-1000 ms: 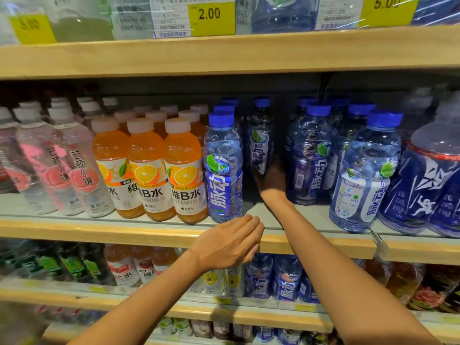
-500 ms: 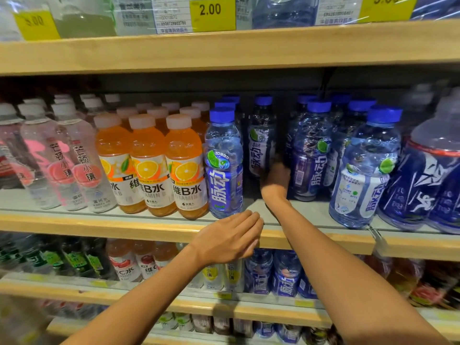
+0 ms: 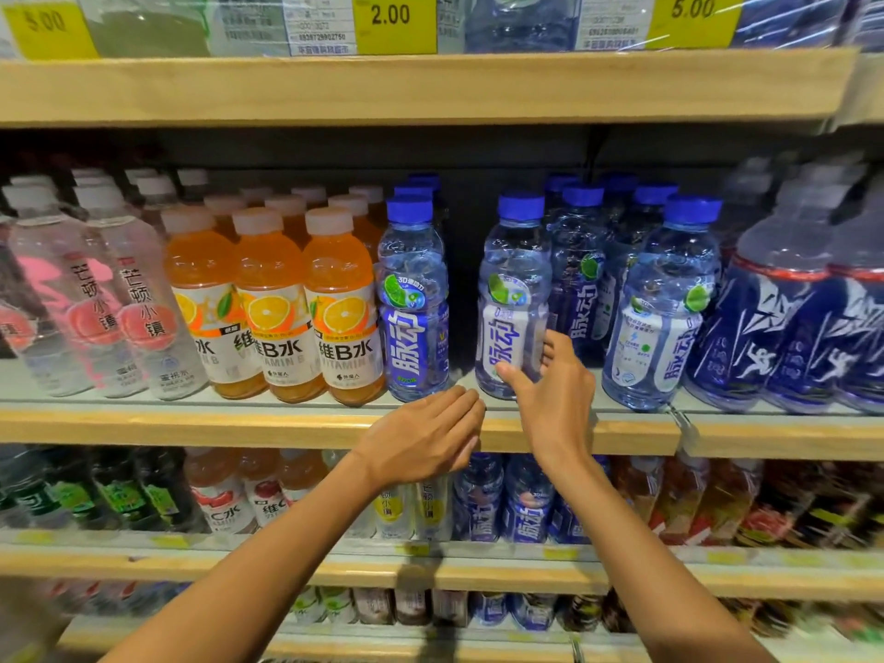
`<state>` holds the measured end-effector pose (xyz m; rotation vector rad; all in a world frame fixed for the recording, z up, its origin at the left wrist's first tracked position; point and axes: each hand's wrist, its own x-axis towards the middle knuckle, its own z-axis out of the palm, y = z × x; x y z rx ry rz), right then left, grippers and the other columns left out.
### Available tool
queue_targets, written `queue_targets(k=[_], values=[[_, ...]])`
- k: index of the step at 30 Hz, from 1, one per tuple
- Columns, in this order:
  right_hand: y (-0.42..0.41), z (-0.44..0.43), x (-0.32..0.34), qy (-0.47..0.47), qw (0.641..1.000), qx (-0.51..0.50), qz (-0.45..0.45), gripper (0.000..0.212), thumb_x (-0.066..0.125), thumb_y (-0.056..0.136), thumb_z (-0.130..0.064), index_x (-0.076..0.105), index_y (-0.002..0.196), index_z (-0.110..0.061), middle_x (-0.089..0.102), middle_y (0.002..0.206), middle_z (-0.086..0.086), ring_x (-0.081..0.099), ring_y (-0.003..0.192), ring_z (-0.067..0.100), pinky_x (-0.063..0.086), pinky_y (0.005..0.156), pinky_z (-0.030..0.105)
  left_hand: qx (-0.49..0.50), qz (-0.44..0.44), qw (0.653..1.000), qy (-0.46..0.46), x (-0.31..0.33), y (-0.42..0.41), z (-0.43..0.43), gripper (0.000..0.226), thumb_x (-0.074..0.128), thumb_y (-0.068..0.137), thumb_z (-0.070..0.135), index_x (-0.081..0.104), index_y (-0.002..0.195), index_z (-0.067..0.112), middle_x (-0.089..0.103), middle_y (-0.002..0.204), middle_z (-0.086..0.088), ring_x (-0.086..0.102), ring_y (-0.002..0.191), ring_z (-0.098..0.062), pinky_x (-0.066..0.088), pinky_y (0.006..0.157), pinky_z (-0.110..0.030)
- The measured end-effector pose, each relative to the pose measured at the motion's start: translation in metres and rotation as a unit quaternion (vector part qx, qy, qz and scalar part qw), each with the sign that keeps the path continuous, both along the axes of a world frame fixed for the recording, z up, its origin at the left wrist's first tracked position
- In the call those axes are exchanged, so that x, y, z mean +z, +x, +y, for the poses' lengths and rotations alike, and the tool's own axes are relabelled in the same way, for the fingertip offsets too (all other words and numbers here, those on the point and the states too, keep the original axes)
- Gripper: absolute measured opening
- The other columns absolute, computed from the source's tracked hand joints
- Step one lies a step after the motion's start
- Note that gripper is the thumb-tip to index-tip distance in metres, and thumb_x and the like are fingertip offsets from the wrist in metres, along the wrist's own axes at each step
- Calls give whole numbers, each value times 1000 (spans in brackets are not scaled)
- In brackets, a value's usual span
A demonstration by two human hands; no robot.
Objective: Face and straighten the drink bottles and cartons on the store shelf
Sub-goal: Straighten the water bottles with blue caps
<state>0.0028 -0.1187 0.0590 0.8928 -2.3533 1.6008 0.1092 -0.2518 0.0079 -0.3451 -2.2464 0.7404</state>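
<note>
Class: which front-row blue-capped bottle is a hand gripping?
The white-labelled bottle just right of the gap; the right hand pinches its lower label, the others stand untouched.

Matt, smooth, pale wood grain on the shelf edge, and a smooth grey shelf deck behind it with a dull sheen. Clear, glossy, ribbed plastic for the blue-capped bottle, wrapped in a shiny film label, its cap opaque and finely ridged. Smooth glossy plastic for the orange drink bottles, with matt pale caps and satin printed labels. Clear glossy plastic and shiny blue film on the large bottles at the right. Yellow paper price tags under reflective clear plastic
</note>
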Motion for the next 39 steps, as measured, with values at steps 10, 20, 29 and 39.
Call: queue_targets(k=[10,20,29,39], values=[[-3,18,-3,-5,997,60,-37,68,80,71,-42,40,117,-12,58,115,4,58,102,20,49,76,27,4,-1,1000,-1,6,1,5,44,34,99,25,66,110,-3,68,108,-19,66,98,-29,51,91,-34],[-7,13,-5,-33,997,59,-42,61,82,66,-33,35,101,-18,55,81,-11,54,64,-4,40,48,2,61,-91,978,177,25,5,26,35,39,94,29,63,97,4,64,95,-10,61,81,-24,53,64,-34],[13,55,-3,-72,974,175,-121,44,84,62,-26,50,90,-25,66,77,-8,64,64,-5,47,53,11,-80,-3,556,828,87,-8,77,34,42,101,28,64,110,3,70,101,-7,66,90,-13,53,81,-28],[49,75,1,-10,983,175,-58,67,73,54,-49,40,108,-32,64,80,-15,64,67,-4,46,51,12,-173,51,462,868,123,-21,112,18,73,80,14,67,97,13,73,77,4,68,69,-9,53,61,-21]])
